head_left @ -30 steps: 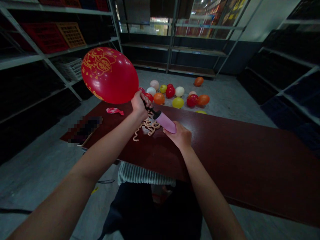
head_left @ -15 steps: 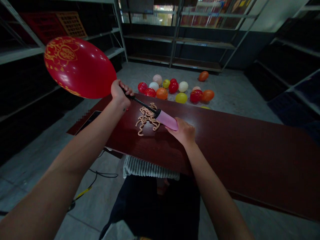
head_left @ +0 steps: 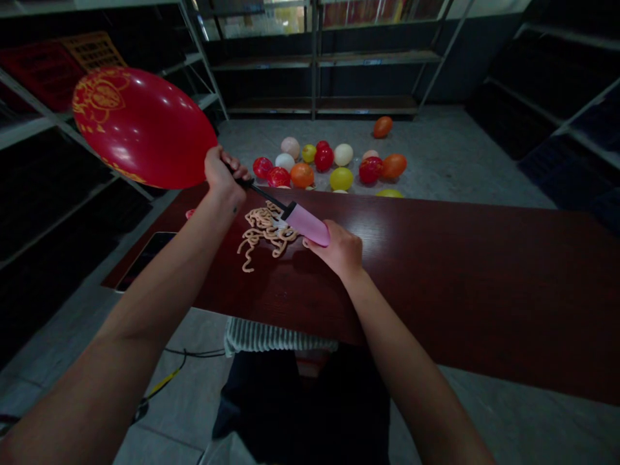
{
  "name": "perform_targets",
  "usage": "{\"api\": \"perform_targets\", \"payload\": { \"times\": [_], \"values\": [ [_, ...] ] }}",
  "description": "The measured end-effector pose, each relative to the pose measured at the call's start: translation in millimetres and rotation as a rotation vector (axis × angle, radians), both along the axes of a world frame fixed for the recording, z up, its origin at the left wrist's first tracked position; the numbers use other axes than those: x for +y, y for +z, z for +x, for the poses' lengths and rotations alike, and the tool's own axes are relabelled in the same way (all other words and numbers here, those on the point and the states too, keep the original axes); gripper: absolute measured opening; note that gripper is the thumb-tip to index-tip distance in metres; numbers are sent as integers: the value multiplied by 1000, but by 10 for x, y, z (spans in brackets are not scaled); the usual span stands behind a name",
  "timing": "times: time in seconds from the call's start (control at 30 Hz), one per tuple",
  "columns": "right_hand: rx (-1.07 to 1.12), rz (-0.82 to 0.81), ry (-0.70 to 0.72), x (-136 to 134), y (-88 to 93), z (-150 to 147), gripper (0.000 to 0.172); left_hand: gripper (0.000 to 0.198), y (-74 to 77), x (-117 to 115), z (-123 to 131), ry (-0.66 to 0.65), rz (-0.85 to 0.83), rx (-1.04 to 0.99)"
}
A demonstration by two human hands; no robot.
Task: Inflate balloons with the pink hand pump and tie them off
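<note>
A large inflated red balloon (head_left: 145, 129) with a yellow printed pattern is at the upper left. My left hand (head_left: 225, 174) is closed around its neck and the black end of a balloon pump. From that hand a thin black rod runs down to the pump's pink barrel (head_left: 310, 224). My right hand (head_left: 341, 248) wraps round the barrel's lower end. Beneath the pump, a tangle of beige long balloons (head_left: 266, 229) lies on the dark red-brown table (head_left: 436, 271). The balloon's mouth is hidden by my left fingers.
Several round balloons (head_left: 301, 175) in red, orange, yellow and white rest on the floor beyond the table. A tablet-like dark device (head_left: 145, 258) lies at the table's left end. Metal shelves (head_left: 314, 61) stand behind and at both sides. Cables (head_left: 184, 354) run across the floor, lower left.
The view has shifted, so the table sits differently in it. Slightly less of the black rod shows between my hands. Both hands keep their hold, and the red balloon looks about the same size.
</note>
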State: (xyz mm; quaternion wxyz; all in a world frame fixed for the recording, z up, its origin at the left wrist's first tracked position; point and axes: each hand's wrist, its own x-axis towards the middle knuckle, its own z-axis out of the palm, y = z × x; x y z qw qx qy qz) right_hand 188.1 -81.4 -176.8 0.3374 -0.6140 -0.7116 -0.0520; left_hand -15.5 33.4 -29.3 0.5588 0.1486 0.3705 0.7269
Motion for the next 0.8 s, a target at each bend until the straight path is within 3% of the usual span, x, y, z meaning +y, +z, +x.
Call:
{"api": "perform_targets", "payload": {
  "times": [0.23, 0.33, 0.8],
  "values": [
    [79, -22, -51, 26, -30, 22, 44, 48, -203, -176, 674, -186, 13, 30],
    [89, -32, -80, 23, -44, 34, 46, 49, -296, -219, 808, -233, 2, -4],
    [-56, 56, 13, -59, -36, -5, 45, 48, -363, -359, 325, -170, 20, -89]
  ]
}}
